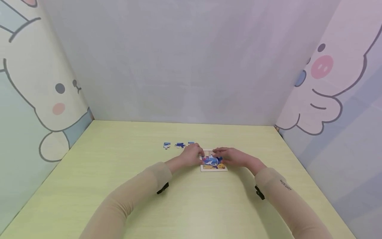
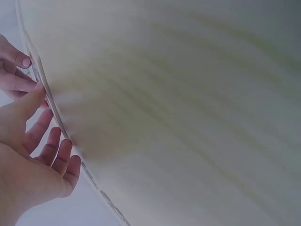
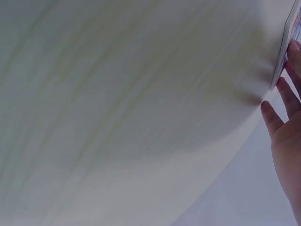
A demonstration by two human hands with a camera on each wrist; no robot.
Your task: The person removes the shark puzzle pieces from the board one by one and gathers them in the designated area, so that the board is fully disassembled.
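Pale green and bare around the work, your tabletop (image 1: 119,186) sits inside a booth with cartoon-animal side walls (image 1: 35,99) and a plain back wall. Your puzzle board (image 1: 213,163) lies flat near the middle of the tabletop, its edges roughly square to you; it looks close to square, so you cannot call a long axis. Its picture is blue above and yellow-orange along the near edge, and no writing on it can be read.

Your left hand (image 1: 191,155) rests on the board's left edge, fingers curled over the far-left corner. Your right hand (image 1: 231,156) lies over the board's right side, fingers reaching toward the left hand. Whether either hand pinches a piece, you cannot tell.

Just beyond the board and to its left, three loose puzzle pieces (image 1: 179,145) lie in a row, the nearest one just behind your left hand.

Only the head view shows the picture and the loose pieces. The left wrist view shows your left hand's fingers (image 2: 51,150) loosely bent beside the board's edge (image 2: 44,89); the right wrist view shows straight fingertips (image 3: 287,94) against the board's edge (image 3: 285,44).

A small mark on your right sleeve (image 1: 285,186) is too small to read.
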